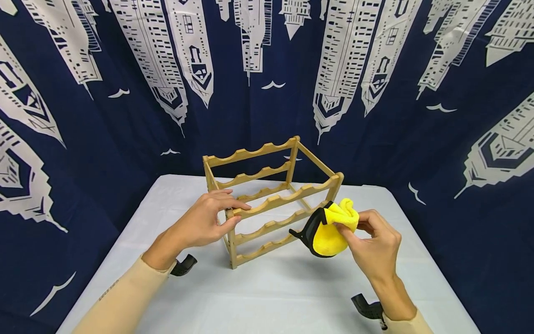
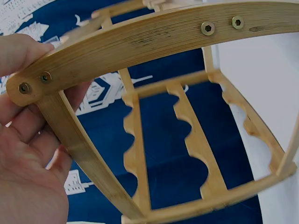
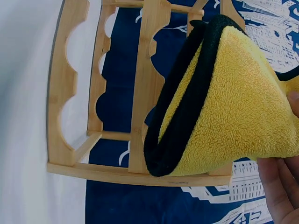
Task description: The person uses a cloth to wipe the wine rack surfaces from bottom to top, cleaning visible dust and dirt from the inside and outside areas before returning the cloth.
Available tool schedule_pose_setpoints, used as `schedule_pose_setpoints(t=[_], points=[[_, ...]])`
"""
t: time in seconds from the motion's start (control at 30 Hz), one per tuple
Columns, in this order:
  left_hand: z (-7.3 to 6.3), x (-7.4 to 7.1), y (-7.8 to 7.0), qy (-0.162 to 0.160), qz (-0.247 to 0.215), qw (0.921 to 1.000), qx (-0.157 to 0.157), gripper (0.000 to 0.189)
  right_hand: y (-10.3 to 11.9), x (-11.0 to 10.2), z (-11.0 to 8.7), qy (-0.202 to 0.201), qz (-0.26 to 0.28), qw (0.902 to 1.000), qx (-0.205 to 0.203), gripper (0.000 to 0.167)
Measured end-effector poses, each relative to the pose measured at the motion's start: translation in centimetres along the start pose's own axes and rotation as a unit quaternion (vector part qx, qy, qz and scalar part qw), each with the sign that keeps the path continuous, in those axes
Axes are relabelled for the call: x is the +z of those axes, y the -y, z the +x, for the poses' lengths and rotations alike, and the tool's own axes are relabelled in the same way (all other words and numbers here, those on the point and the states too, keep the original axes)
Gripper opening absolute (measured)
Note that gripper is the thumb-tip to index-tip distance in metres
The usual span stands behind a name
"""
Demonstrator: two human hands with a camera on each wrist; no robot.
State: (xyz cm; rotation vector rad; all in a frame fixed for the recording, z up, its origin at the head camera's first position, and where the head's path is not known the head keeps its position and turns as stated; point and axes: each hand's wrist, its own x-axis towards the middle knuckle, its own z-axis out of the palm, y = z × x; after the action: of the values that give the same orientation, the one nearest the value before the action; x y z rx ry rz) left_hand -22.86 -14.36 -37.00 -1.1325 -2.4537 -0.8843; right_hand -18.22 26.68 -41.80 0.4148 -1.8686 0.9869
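Observation:
A wooden wine rack (image 1: 275,202) with scalloped rails stands on the table. My left hand (image 1: 202,220) grips its near left top corner, thumb on the near side and fingers over the top. In the left wrist view, that hand (image 2: 30,172) wraps round the corner beside two bolt heads. My right hand (image 1: 377,246) pinches a yellow cloth (image 1: 333,239) with black edging, bunched and hanging off the rack's right front. The right wrist view shows the fuzzy cloth (image 3: 238,98) overlapping the rails; only part of the right hand (image 3: 282,186) appears at the edge.
A white cloth covers the table (image 1: 267,301) under the rack. Behind and around it hangs a dark blue curtain (image 1: 258,116) printed with white buildings and birds. Black camera mounts (image 1: 367,307) sit at both wrists.

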Motion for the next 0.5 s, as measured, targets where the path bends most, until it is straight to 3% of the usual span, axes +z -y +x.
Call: schedule_pose_setpoints(t=[0.27, 0.5], points=[[-0.1, -0.6, 1.3, -0.012, -0.008, 0.9991, 0.039, 0.029, 0.2, 0.1, 0.5, 0.009, 0.010, 0.9999, -0.008, 0.039], [0.1, -0.8, 2.0, -0.005, -0.028, 0.9988, 0.040, 0.030, 0.7, 0.1, 1.2, 0.011, 0.038, 0.9992, -0.009, 0.043]])
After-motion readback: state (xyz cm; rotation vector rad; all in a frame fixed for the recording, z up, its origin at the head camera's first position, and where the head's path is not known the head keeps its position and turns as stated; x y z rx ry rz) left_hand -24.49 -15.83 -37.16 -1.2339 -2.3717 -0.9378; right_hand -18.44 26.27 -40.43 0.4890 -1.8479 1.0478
